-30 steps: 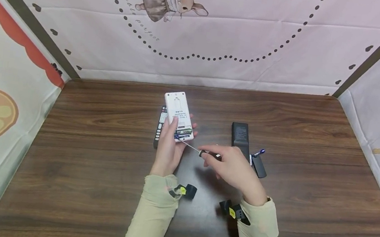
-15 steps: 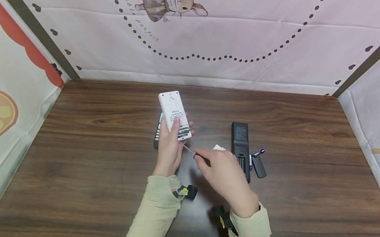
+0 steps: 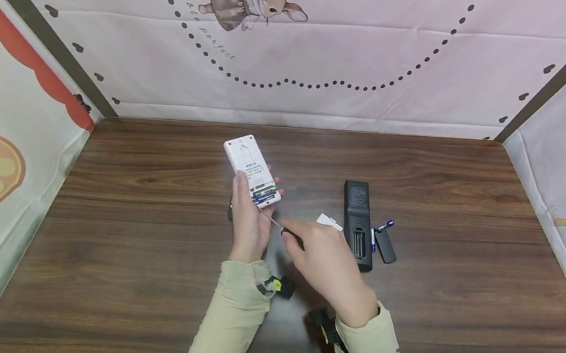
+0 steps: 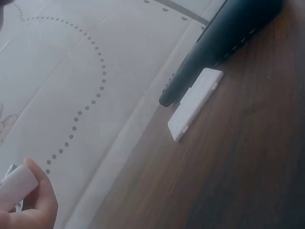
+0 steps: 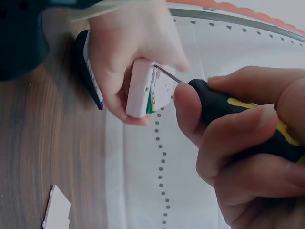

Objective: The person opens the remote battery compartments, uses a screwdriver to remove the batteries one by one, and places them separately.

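Observation:
My left hand (image 3: 249, 225) holds a white remote control (image 3: 250, 158), its back facing up and its battery bay uncovered. Batteries (image 3: 264, 193) lie in that bay. In my right hand (image 3: 327, 264) is a screwdriver (image 5: 214, 102) with a black and yellow handle, gripped between thumb and fingers. Its thin shaft reaches the near end of the bay, at the inner edge in the right wrist view. Whether the tip touches a battery is too small to tell. A white battery cover (image 3: 329, 222) lies on the table beyond my right hand.
A black remote control (image 3: 356, 200) lies back up with an uncovered battery bay. Beside it are loose blue-and-white batteries (image 3: 386, 225) and a black cover (image 3: 386, 247). Another dark remote (image 5: 88, 71) lies on the table (image 3: 123, 227) behind my left hand. Fabric walls enclose the table.
The white remote has shifted left and tilted further that way. My right hand has followed leftward with the screwdriver, uncovering the white cover and the black remote's battery bay.

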`<action>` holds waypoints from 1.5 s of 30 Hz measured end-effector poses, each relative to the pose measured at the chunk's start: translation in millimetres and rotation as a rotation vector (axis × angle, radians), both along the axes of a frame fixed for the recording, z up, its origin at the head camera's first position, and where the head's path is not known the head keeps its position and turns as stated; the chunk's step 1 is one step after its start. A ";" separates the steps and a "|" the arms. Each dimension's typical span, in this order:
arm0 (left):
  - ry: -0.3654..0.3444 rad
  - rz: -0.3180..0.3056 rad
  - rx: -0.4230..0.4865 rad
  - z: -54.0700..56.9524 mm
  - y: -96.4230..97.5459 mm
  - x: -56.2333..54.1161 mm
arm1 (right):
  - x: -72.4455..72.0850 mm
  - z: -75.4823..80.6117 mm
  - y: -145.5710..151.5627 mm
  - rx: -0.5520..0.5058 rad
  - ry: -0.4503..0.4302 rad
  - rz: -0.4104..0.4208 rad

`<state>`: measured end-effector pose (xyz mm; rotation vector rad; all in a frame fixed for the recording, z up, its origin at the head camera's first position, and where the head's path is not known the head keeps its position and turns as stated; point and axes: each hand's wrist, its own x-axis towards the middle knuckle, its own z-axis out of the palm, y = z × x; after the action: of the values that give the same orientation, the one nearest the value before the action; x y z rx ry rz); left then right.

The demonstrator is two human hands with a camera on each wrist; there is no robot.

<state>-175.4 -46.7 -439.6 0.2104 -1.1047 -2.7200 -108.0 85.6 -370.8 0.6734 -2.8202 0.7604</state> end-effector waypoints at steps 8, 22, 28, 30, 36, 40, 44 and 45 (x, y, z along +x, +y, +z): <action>0.043 -0.034 0.113 1.2 -1.7 1.2 | 5.0 2.3 -4.4 0.001 0.001 -0.012; 0.164 -0.038 0.075 -0.1 -3.8 1.4 | 7.8 4.0 -4.9 -0.022 0.010 -0.038; 0.193 -0.051 0.078 0.9 -4.6 0.1 | 6.8 5.0 -2.8 -0.040 0.037 -0.020; 0.196 -0.046 0.079 0.9 -4.6 -0.3 | 7.5 5.5 -3.0 -0.039 0.036 -0.019; 0.188 0.011 0.025 -2.1 2.3 -0.6 | 11.0 4.6 -7.8 -0.004 0.084 -0.043; 0.148 0.067 0.005 -4.6 9.5 -0.3 | 11.0 1.3 -11.6 0.035 0.130 -0.057; 0.128 0.105 0.015 -6.1 14.2 0.0 | 11.1 -0.3 -12.4 0.056 0.150 -0.070; 0.129 0.114 0.021 -6.2 15.0 0.0 | 11.3 -0.2 -12.4 0.059 0.153 -0.071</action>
<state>-175.4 -31.7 -445.8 0.0966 -0.9975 -2.6055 -96.6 73.2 -371.0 0.6087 -2.7196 0.5898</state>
